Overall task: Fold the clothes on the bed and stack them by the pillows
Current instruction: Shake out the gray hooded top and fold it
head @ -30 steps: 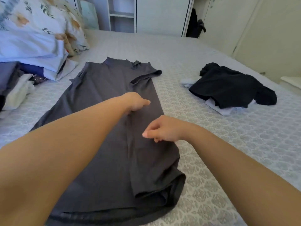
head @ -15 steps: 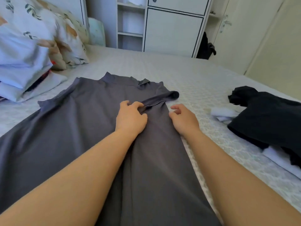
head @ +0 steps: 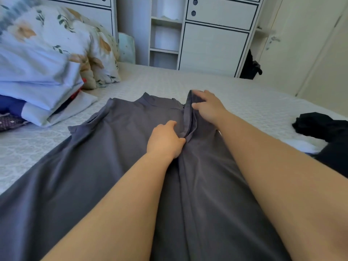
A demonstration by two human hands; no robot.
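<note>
Left hand: left hand [head: 165, 141] lies on the grey garment [head: 90, 166], fingers loosely bent beside a lengthwise fold, gripping nothing.
Right hand: right hand [head: 209, 106], further up, has fingers spread and presses the folded-over sleeve edge.
Garment: smooth grey fabric, flat on the bed [head: 244, 98].
Bed: pale patterned cover.
Right edge: black clothes [head: 323, 129].
Far left: floral pillows [head: 62, 46].
Background: white wardrobe [head: 212, 40].
</note>
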